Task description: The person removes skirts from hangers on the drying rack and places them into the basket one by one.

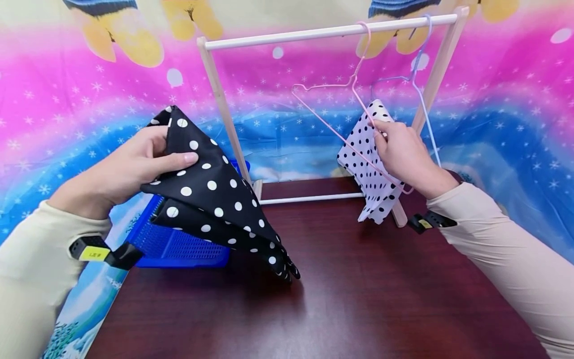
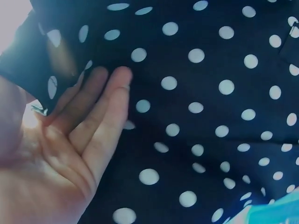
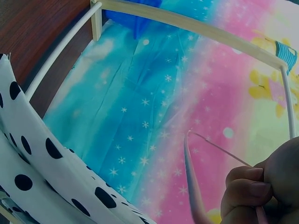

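Note:
My left hand (image 1: pixel 148 159) holds up a folded black cloth with white dots (image 1: pixel 219 194), thumb on its front and fingers behind. In the left wrist view the fingers (image 2: pixel 110 112) lie against the cloth's other side. On the right, my right hand (image 1: pixel 399 144) pinches one side of a pink wire hanger (image 1: pixel 329 124), whose hook is over the rack's top bar. The right wrist view shows curled fingers (image 3: pixel 247 186) around the pink wire. Behind that hand a white cloth with black dots (image 1: pixel 367 154) hangs from a lilac hanger (image 1: pixel 419 85), partly hidden by the hand.
A wooden rack (image 1: pixel 314 35) stands on the dark red-brown table (image 1: pixel 341 294). Behind the black cloth, a blue plastic basket (image 1: pixel 188 252) sits at the left, partly covered in view. A patterned pink and blue curtain (image 1: pixel 278 114) surrounds the table.

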`<state>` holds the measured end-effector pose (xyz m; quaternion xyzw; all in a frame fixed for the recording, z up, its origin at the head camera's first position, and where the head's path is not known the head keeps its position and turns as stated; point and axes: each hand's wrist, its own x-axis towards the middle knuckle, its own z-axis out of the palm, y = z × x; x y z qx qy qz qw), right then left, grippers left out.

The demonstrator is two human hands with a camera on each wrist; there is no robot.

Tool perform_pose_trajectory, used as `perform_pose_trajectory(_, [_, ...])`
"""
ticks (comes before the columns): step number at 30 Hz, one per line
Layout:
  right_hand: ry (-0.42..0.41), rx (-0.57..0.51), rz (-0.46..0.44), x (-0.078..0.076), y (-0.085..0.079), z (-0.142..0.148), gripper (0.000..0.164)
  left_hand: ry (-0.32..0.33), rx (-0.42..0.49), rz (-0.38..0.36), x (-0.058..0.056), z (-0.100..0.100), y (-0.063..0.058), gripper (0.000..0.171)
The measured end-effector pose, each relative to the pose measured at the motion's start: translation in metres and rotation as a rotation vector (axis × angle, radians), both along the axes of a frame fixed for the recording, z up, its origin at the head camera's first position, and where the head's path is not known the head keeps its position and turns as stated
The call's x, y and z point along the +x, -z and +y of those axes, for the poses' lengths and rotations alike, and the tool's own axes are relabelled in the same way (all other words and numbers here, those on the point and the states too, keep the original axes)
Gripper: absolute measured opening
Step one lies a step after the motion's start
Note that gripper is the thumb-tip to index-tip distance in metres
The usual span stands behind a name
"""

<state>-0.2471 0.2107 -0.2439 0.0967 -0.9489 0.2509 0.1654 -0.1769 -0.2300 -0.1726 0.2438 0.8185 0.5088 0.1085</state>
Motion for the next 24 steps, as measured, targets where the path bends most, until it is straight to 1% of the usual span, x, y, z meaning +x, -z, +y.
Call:
perform_pose_trajectory(4, [0.004,0.0,0.001,0.0,0.0,-0.001,0.045,-0.002,-0.143,0.032,-0.004,-0.003,-0.008,0.015])
perform_pose_trajectory(6, [0.002,0.002,-0.001,0.0,0.001,-0.001,0.045,-0.01,-0.192,0.035,-0.006,-0.005,-0.012,0.016])
perform_pose_trajectory(8, [0.001,0.004,0.002,-0.001,0.001,-0.001,0.045,-0.033,-0.239,0.038,-0.008,-0.007,-0.015,0.015])
perform_pose_trajectory(11, [-0.001,0.005,0.005,0.0,0.001,-0.001,0.045,-0.039,-0.265,0.045,-0.012,-0.012,-0.019,0.014])
perform_pose_trajectory(15, [-0.003,0.005,0.002,0.0,0.001,-0.001,0.045,-0.045,-0.288,0.074,-0.017,-0.02,-0.024,0.011])
perform_pose_trajectory(17, [-0.003,0.005,-0.003,0.0,0.001,-0.001,0.045,-0.055,-0.319,0.106,-0.019,-0.021,-0.028,0.011])
perform_pose_trajectory(20, [-0.004,-0.001,-0.011,0.0,0.001,-0.001,0.045,-0.1,-0.416,0.175,-0.019,-0.021,-0.035,0.014])
perform_pose_trajectory(24, [-0.006,-0.005,-0.011,-0.001,0.002,-0.001,0.045,-0.148,-0.538,0.298,-0.019,-0.016,-0.043,0.02])
